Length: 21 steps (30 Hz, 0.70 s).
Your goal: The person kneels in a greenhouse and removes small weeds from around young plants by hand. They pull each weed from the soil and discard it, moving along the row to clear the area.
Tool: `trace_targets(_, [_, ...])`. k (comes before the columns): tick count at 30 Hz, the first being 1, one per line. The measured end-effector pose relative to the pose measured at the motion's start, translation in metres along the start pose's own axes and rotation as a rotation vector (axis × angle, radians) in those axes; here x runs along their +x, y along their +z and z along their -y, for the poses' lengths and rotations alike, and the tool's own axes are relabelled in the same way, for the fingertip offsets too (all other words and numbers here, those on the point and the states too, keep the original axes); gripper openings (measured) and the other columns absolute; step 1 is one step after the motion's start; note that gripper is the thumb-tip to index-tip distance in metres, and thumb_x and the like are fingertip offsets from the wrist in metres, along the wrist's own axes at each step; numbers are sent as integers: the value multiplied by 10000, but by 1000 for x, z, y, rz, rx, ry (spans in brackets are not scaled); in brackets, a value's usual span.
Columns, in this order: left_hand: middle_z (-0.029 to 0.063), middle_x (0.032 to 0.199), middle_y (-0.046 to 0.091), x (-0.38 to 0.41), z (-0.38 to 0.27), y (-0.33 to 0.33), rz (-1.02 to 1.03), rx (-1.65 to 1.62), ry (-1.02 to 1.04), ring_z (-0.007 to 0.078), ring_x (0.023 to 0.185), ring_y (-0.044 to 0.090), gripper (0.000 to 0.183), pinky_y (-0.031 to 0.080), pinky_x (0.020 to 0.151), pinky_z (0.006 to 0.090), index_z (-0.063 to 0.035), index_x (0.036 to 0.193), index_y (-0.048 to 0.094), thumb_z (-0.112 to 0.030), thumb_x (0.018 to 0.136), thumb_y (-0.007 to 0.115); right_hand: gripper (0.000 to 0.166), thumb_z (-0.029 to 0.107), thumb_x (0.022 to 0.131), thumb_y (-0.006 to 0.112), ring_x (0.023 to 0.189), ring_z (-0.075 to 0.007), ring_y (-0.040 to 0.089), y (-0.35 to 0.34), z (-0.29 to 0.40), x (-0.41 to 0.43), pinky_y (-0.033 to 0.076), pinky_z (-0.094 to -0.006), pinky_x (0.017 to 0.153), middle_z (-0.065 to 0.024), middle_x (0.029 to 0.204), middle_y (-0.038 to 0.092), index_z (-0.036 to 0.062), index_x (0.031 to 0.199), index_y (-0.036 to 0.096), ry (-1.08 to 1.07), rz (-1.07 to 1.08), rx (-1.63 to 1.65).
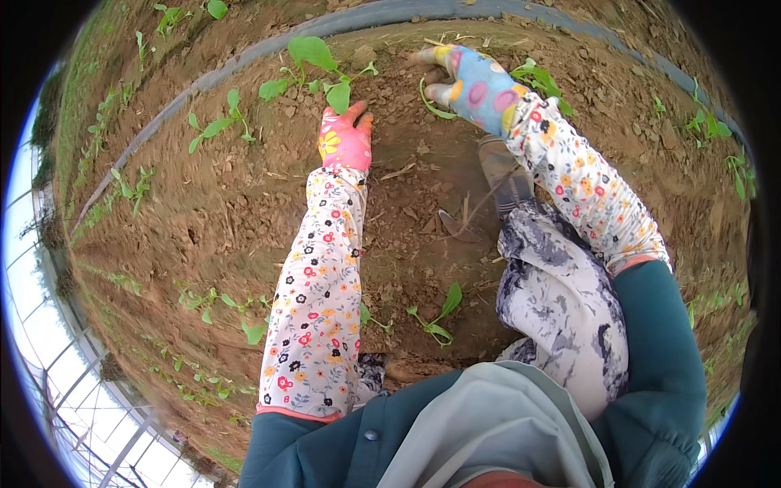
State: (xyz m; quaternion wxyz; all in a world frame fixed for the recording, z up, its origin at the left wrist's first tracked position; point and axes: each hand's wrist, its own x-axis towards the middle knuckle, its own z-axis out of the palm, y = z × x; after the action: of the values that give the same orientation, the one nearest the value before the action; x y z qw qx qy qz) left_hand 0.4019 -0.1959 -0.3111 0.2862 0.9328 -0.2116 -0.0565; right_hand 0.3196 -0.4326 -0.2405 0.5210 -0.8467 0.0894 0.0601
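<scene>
My left hand point(345, 139), in a pink floral glove, rests at the soil just below a broad-leaved green seedling point(312, 53). Its fingertips reach toward the seedling's lowest leaf point(338, 97); whether they grip anything is unclear. My right hand point(475, 90) wears a blue glove with coloured dots and hovers low over the soil, fingers bent and pointing left. A narrow green leaf point(434, 108) curves beside its thumb, and I cannot tell if it is held. Right of that hand grows another seedling point(543, 80), partly covered by the glove and sleeve.
A dark drip hose point(390, 11) arcs across the bed beyond my hands. Seedlings stand at left point(219, 125) and near my body point(438, 317). My shoe point(505, 171) is planted beneath the right forearm, beside a dry stalk point(482, 204). Greenhouse framing point(67, 348) shows at far left.
</scene>
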Motion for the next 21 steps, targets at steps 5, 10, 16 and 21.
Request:
trace_targets(5, [209, 1236, 632, -7, -8, -3, 2, 93, -100, 376, 1154, 600, 375, 477, 991, 427, -82, 1170, 728, -304, 869, 735, 474, 63, 912, 640, 1109, -159, 615, 1, -7, -33, 497, -296, 969, -92, 1192, 657, -7, 1374, 557, 13, 66, 253])
trace_targets(10, [174, 1074, 689, 4, -21, 14, -101, 16, -70, 333, 1027, 643, 273, 505, 892, 417, -61, 1019, 770, -283, 860, 761, 430, 100, 920, 639, 1120, -178, 616, -5, -12, -55, 485, -316, 991, -104, 1205, 662, 14, 1339, 595, 43, 45, 252])
trace_targets(16, [162, 965, 684, -19, -14, -5, -126, -273, -166, 278, 866, 651, 407, 509, 797, 380, 37, 951, 732, -353, 856, 796, 403, 124, 916, 645, 1131, -205, 630, 4, -20, -65, 488, -342, 989, -111, 1181, 686, 36, 1309, 622, 38, 154, 217])
trace_targets(21, [198, 1224, 648, -84, -27, -37, 480, 162, -453, 302, 1090, 661, 336, 532, 959, 389, -51, 1170, 715, -303, 951, 675, 287, 113, 901, 662, 1143, -311, 628, 29, -35, -82, 491, -401, 999, -108, 1149, 678, 79, 1185, 685, -71, 437, -100])
